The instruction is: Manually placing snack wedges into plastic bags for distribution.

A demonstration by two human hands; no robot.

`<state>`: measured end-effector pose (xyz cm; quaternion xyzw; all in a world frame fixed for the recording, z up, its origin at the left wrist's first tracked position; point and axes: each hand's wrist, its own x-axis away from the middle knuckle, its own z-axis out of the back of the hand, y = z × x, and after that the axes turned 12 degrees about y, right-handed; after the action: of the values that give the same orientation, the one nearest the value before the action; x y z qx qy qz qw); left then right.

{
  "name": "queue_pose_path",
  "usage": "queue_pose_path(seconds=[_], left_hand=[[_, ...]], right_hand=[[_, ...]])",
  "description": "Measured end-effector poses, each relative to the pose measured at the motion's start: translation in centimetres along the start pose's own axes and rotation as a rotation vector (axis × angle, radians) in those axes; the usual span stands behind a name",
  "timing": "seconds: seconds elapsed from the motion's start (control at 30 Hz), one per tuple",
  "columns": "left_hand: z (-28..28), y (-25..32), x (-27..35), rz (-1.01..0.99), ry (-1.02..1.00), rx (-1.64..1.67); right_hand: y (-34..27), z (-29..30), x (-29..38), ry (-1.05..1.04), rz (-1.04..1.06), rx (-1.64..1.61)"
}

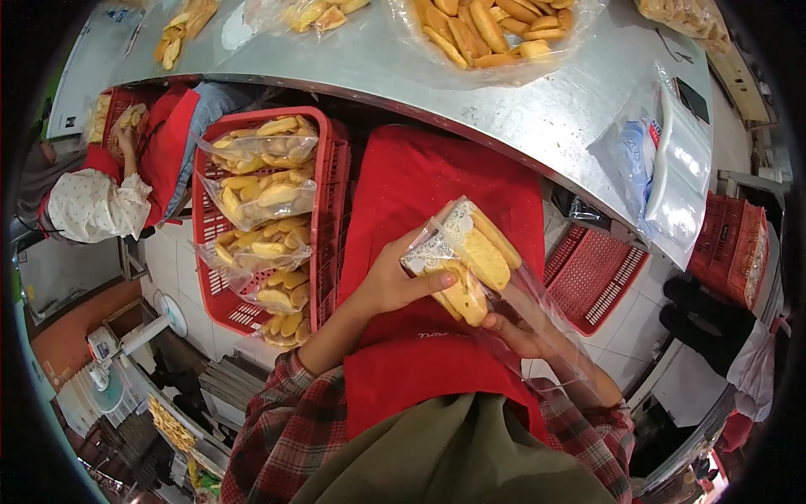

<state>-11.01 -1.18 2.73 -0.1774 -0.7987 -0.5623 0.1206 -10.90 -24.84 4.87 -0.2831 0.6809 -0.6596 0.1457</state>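
Note:
Over my red apron, my left hand [393, 280] grips the doily-printed end of a clear plastic bag [434, 246], its thumb across the front. Inside lie several long yellow biscuits [482, 258]. My right hand [519, 331] holds the same bag from the other side, with its thumb near the lower biscuits and its fingers partly hidden behind the film. The unfilled part of the bag trails over my right forearm. To my left stands a red plastic crate [327, 252], where several filled bags of biscuits [267, 192] sit in a row.
A metal table [378, 60] spans the front, bearing a large open bag of biscuits [491, 31]. On its right lie a stack of clear bags [677, 176] and a phone [691, 99]. Another red crate [592, 277] rests on the floor. A co-worker [101, 195] sits at the left.

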Motion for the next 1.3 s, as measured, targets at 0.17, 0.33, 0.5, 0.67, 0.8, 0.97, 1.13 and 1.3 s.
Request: queue_pose_path(seconds=[0.17,0.33,0.5,0.67,0.8,0.97,1.13,1.3], left_hand=[[0.0,-0.2,0.5,-0.051,-0.12,-0.028],[0.7,0.0,0.5,-0.076,-0.07,-0.064],[1.0,-0.6,0.1,-0.114,-0.04,-0.057],[1.7,-1.4,0.2,-0.22,-0.152,-0.025],[2.7,-1.2,-0.2,-0.225,-0.137,-0.011],[1.9,-0.5,0.8,-0.105,-0.065,-0.016],[2.5,-1.4,1.4,-0.066,-0.088,-0.007],[2.7,-1.3,1.5,-0.132,-0.115,-0.032]], right_hand=[[0.8,0.2,0.9,-0.052,-0.193,0.035],[0.6,-0.8,0.2,-0.021,-0.168,0.012],[2.1,-0.5,0.2,0.115,-0.282,-0.328],[-2.2,-0.5,-1.9,0.065,-0.585,-0.302],[-2.1,-0.1,-2.9,-0.109,-0.406,-0.219],[-0.9,-0.7,-2.6,-0.106,-0.456,-0.447],[-0.1,-1.3,-2.2,-0.13,-0.465,-0.587],[-1.2,-0.9,-2.4,-0.229,-0.488,-0.85]])
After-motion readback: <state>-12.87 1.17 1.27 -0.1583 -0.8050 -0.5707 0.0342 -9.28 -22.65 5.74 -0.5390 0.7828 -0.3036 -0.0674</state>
